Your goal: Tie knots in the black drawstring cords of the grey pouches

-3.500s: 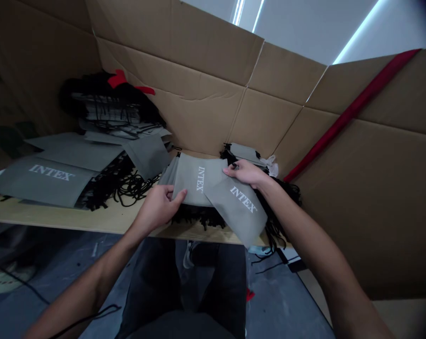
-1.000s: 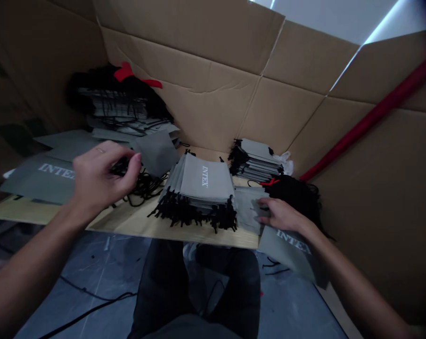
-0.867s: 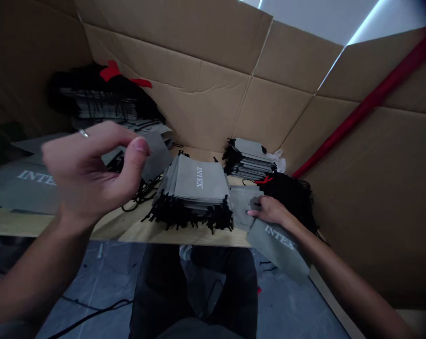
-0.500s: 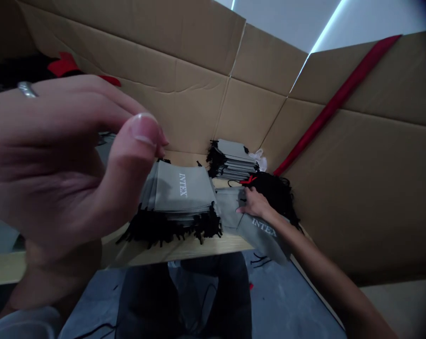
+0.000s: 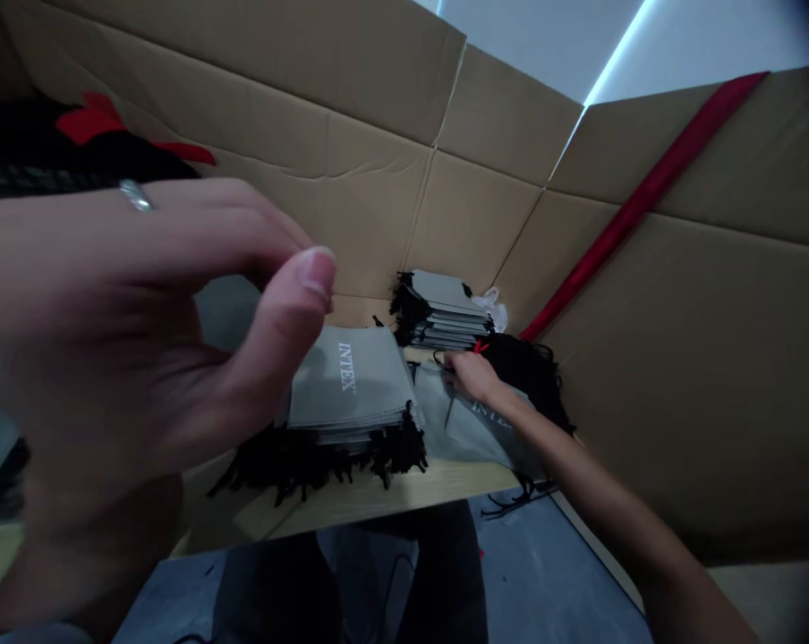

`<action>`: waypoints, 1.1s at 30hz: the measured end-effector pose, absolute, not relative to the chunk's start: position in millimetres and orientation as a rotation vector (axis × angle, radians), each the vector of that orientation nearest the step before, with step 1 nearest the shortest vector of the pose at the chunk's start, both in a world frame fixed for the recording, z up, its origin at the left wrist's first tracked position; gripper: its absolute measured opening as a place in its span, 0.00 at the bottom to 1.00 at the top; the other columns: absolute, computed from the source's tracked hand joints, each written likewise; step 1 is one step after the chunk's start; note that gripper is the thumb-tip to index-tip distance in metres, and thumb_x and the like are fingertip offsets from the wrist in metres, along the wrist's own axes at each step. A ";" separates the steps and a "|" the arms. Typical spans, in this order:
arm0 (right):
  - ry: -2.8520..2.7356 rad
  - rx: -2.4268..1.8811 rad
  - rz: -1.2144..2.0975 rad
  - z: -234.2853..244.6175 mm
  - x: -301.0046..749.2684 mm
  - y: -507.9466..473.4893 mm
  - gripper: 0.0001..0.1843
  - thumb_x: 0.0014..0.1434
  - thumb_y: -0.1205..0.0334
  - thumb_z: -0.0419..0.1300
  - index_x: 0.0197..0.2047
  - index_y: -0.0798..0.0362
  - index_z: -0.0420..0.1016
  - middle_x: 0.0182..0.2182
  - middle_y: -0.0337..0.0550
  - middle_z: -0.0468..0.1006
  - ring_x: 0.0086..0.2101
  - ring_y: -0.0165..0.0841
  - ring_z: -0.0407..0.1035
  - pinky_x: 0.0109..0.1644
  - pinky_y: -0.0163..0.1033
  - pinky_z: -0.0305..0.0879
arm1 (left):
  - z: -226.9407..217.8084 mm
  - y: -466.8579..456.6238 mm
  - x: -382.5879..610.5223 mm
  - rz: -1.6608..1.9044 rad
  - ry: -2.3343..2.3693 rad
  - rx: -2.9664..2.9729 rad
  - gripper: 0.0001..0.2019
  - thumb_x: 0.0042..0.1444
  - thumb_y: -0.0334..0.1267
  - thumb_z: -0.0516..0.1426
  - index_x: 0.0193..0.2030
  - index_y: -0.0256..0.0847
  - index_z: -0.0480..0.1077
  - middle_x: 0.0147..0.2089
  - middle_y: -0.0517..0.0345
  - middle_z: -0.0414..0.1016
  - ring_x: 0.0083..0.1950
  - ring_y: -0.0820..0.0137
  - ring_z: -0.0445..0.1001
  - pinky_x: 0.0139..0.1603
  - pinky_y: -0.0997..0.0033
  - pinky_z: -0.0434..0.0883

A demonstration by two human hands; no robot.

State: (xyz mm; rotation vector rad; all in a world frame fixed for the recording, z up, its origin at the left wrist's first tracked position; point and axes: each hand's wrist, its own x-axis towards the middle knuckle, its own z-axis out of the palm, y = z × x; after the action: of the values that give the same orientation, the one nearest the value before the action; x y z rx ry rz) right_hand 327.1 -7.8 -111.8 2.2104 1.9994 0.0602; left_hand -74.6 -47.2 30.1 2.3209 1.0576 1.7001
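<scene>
My left hand point(image 5: 196, 331), wearing a ring, is large and close to the camera at left. Its thumb presses against curled fingers; anything pinched there is hidden. Beyond it, a stack of grey pouches point(image 5: 351, 380) lies on the wooden board, the top one printed INTEX, with black cord ends along its front. To the right, my right hand point(image 5: 472, 376) has its fingers closed at the upper edge of a loose grey pouch point(image 5: 438, 438). My forearm partly covers that pouch's print. Black cords dangle from it over the board's front edge.
Another stack of grey pouches point(image 5: 445, 309) stands at the back, beside crumpled clear plastic point(image 5: 495, 309). A black cord bundle point(image 5: 535, 367) lies right of my right hand. Cardboard walls point(image 5: 378, 206) enclose the board point(image 5: 351, 501). Black and red material point(image 5: 96, 121) sits far left.
My left hand has shifted right and slightly down in view. My right hand has moved slightly left, and the loose pouch now lies flatter on the board.
</scene>
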 end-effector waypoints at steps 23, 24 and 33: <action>3.368 2.226 0.748 30.7 225.0 -120.1 0.10 0.74 0.52 0.77 0.53 0.44 0.90 0.46 0.41 0.94 0.41 0.40 0.87 0.46 0.43 0.79 | 7.1 -21.3 -23.1 1.433 0.613 2.119 0.18 0.77 0.42 0.68 0.34 0.40 0.76 0.27 0.64 0.71 0.27 0.75 0.67 0.24 0.76 0.61; 3.361 2.296 0.699 30.3 230.0 -123.0 0.10 0.73 0.50 0.78 0.52 0.43 0.90 0.45 0.39 0.93 0.40 0.38 0.86 0.42 0.42 0.78 | 8.7 -22.5 -23.9 1.381 0.587 2.067 0.15 0.77 0.42 0.67 0.37 0.40 0.77 0.27 0.65 0.71 0.27 0.75 0.66 0.24 0.76 0.62; 3.637 1.892 -0.061 31.5 249.7 -93.8 0.06 0.75 0.54 0.78 0.52 0.43 0.93 0.40 0.37 0.93 0.30 0.31 0.77 0.34 0.39 0.71 | 11.2 -20.9 -25.9 0.954 0.510 2.083 0.16 0.82 0.44 0.60 0.43 0.39 0.81 0.39 0.56 0.82 0.36 0.70 0.77 0.33 0.73 0.74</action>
State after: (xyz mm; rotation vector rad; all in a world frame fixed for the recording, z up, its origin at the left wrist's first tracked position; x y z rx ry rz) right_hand 249.7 -93.8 31.5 1.8922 3.6371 -0.0614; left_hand -25.9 -20.9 11.2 2.0831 0.5098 0.9539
